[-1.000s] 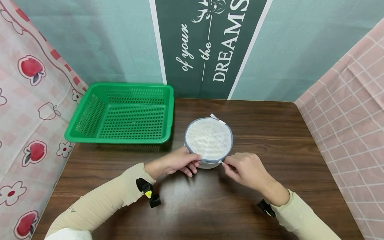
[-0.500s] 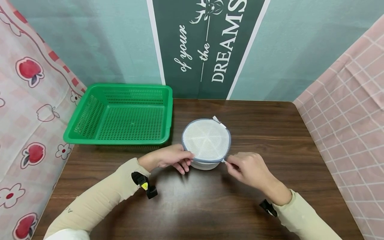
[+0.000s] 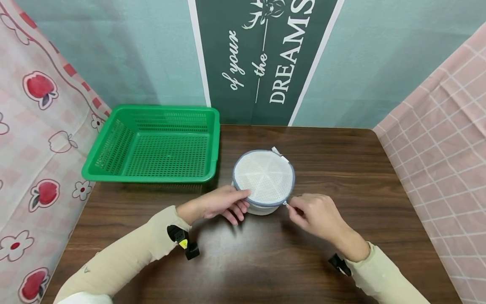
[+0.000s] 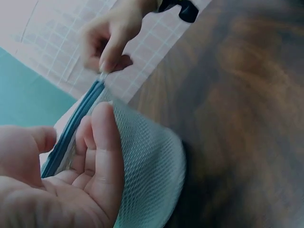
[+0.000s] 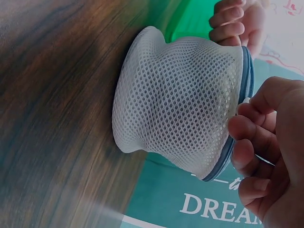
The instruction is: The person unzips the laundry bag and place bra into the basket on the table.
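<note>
A round white mesh laundry bag (image 3: 263, 177) with a blue zipper round its top edge stands upright on the table, lid panel facing up. In the right wrist view its mesh side (image 5: 180, 95) bulges softly. My left hand (image 3: 222, 204) grips the near left rim, thumb over the top edge and fingers against the side. In the left wrist view the blue zipper (image 4: 71, 128) runs between that thumb and the fingers. My right hand (image 3: 315, 215) pinches the small white zipper pull (image 3: 285, 204) at the near right of the rim. A white fabric tag (image 3: 280, 154) sticks out at the far edge.
A green plastic basket (image 3: 212, 169) with slotted walls stands at the back left of the brown wooden table (image 3: 243, 270). Patterned cloths hang behind and at both sides, including a pink checked one (image 3: 444, 139) at the right.
My right hand and the zipper pull have moved slightly right along the rim. The bag shifted left and back a little, turning slightly; my left hand moved with it and keeps its grip.
</note>
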Tool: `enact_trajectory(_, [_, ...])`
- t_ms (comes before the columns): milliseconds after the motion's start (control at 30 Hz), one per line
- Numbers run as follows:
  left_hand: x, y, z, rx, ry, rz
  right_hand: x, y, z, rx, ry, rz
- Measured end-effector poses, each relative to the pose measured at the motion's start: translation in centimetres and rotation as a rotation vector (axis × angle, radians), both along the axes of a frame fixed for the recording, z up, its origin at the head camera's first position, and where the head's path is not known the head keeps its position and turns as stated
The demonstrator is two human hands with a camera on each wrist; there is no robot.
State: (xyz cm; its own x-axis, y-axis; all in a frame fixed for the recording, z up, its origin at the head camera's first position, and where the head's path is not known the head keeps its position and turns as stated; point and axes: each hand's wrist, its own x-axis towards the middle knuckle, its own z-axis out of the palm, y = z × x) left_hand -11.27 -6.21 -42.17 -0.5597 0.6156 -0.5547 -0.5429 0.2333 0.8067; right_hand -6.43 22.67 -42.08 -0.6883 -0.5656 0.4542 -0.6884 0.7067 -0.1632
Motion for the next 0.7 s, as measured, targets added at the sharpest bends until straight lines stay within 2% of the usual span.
enact_trajectory(100, [0.8, 0.4, -0.2, 0.003, -0.001, -0.038, 0.1, -0.2, 0.0, -0.007, -0.007, 0.008])
enact_trajectory(267, [1.8, 1.2, -0.4, 0.003, 0.004, -0.140, 0.2, -0.5, 0.2, -0.010, -0.013, 0.022])
enact_trajectory(367, [2.2, 1.7, -0.6, 0.010, 0.005, -0.161, 0.3, -0.5, 0.1, -0.009, -0.012, 0.025])
enact_trajectory(500, [2.5, 2.4, -1.0, 0.024, 0.004, -0.115, 0.5, -0.6, -0.2, -0.020, -0.001, 0.031])
enact_trajectory(700, [2.5, 3.0, -1.3, 0.059, 0.024, 0.013, 0.7, -0.9, -0.7, -0.055, 0.022, 0.091])
